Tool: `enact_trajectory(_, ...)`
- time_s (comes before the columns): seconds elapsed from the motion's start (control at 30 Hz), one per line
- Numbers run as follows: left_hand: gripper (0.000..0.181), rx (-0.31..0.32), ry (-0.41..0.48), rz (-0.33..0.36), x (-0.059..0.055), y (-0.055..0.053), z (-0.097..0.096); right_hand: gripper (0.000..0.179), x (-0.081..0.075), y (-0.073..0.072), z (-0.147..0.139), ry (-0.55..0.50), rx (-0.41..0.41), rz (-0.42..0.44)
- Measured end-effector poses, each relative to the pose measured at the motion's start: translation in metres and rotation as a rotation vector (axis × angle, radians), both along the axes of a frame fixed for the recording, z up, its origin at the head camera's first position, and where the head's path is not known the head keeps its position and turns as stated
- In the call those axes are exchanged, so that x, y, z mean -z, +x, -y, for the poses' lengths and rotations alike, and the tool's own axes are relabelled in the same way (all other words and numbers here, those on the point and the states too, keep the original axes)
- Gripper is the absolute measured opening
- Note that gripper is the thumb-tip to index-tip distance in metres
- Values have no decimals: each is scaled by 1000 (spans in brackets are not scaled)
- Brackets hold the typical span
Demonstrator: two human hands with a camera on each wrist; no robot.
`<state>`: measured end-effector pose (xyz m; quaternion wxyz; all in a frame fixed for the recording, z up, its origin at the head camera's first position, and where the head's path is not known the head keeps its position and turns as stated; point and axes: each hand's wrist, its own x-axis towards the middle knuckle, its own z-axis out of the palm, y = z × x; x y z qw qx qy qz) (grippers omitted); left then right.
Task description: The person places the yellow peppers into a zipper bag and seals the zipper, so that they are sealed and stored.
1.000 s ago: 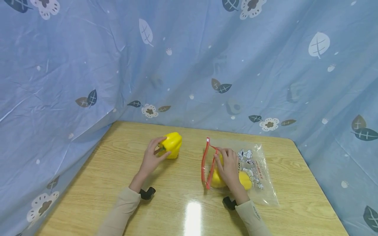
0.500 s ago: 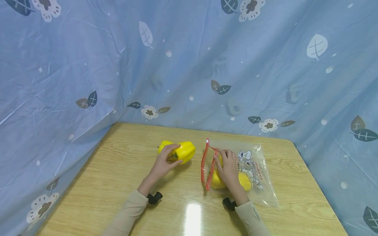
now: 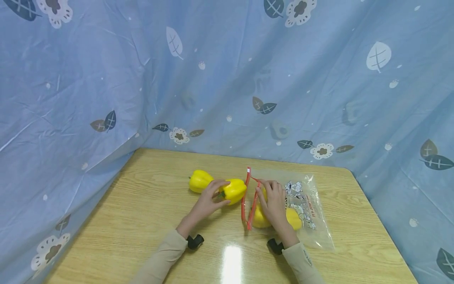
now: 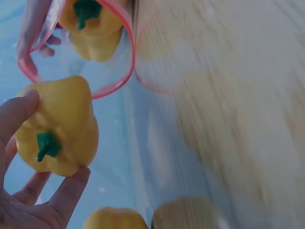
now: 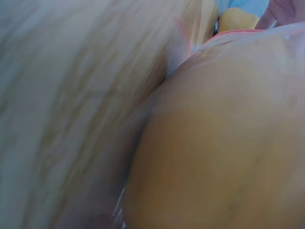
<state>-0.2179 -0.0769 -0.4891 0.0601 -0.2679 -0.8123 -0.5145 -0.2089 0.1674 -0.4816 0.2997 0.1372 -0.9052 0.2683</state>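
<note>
My left hand [image 3: 207, 201] grips a yellow bell pepper [image 3: 235, 191] right at the red-edged mouth of a clear zip bag [image 3: 320, 221]. Thumb and fingers wrap the pepper, its green stem [image 4: 47, 146] facing back toward the palm in the left wrist view. My right hand [image 3: 274, 201] holds the bag near its red rim [image 4: 130, 47], and the mouth gapes in a loop. Inside the bag lie yellow peppers [image 3: 293, 218], partly hidden by the right hand. Another yellow pepper [image 3: 200, 180] rests on the table behind the left hand.
The wooden table [image 3: 149, 221] carries everything. A blue patterned curtain [image 3: 220, 79] hangs along its back and sides. Black devices [image 3: 195, 241] sit at both wrists. Cartoon print [image 3: 301, 197] marks the bag's face.
The left hand has lifted one pepper away from the other and carried it right, up to the bag's mouth. The other pepper stays behind on the table. The right hand and bag stay put.
</note>
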Motion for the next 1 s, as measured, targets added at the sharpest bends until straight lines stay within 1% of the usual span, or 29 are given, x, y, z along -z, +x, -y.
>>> enact_trajectory(0.13,57,30,-13,37,1,1,-8,30,-1,0,0,-9,-4,17)
enact_trajectory(0.3,57,45,-34,62,1,1,-18,31,-2,0,0,-11,-4,30)
enact_trajectory(0.5,57,80,-69,43,7,-3,-28,30,-1,0,0,-2,-6,12)
enact_trajectory(0.6,57,104,-60,38,11,-6,-33,30,-1,0,0,3,-8,-1)
enact_trajectory(0.73,57,124,-45,33,14,-10,-38,30,-1,1,0,8,-10,-10)
enact_trajectory(0.87,60,114,-58,24,14,-12,-43,29,-1,2,1,9,-11,-12)
enact_trajectory(1.0,63,93,-56,35,15,-14,-47,29,-1,3,1,9,-15,1)
